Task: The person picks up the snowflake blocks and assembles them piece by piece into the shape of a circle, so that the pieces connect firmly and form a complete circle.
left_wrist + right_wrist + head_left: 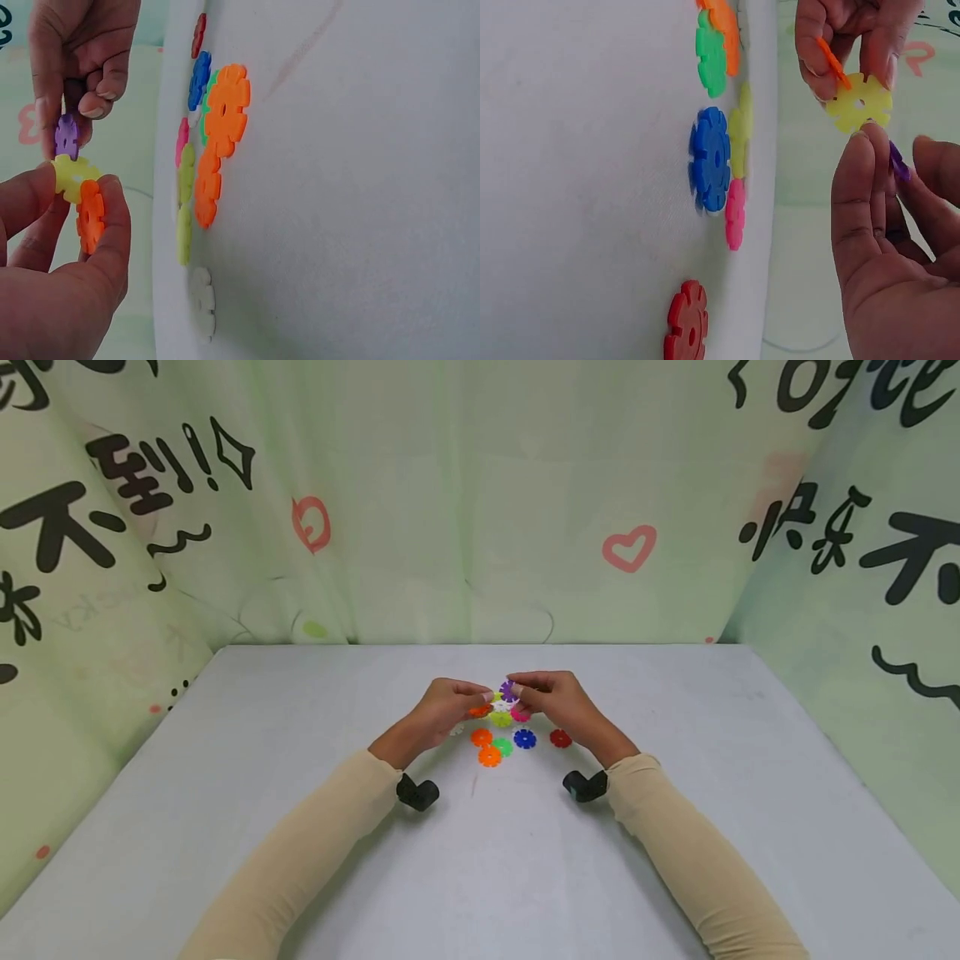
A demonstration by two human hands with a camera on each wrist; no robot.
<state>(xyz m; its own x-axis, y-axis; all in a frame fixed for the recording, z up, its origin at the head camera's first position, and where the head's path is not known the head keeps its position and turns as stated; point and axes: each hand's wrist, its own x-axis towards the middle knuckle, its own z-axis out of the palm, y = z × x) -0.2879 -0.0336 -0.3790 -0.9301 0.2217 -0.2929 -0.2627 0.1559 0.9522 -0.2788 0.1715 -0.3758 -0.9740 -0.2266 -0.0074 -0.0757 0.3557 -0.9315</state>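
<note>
Two forearms (315,843) converge, left hand (450,706) pinching yellow disc (70,180), right hand (558,697) purple disc (67,139).

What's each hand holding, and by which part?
Left hand: yellow disc with orange disc at its edge, gripped by their outer rims. Right hand: purple disc, seemingly by the edge away from the yellow; exact contact partly hidden.

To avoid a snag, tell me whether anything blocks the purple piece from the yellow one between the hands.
Nothing visible stands between the purple piece in the right hand and the yellow piece; whether they touch is unclear.
</note>
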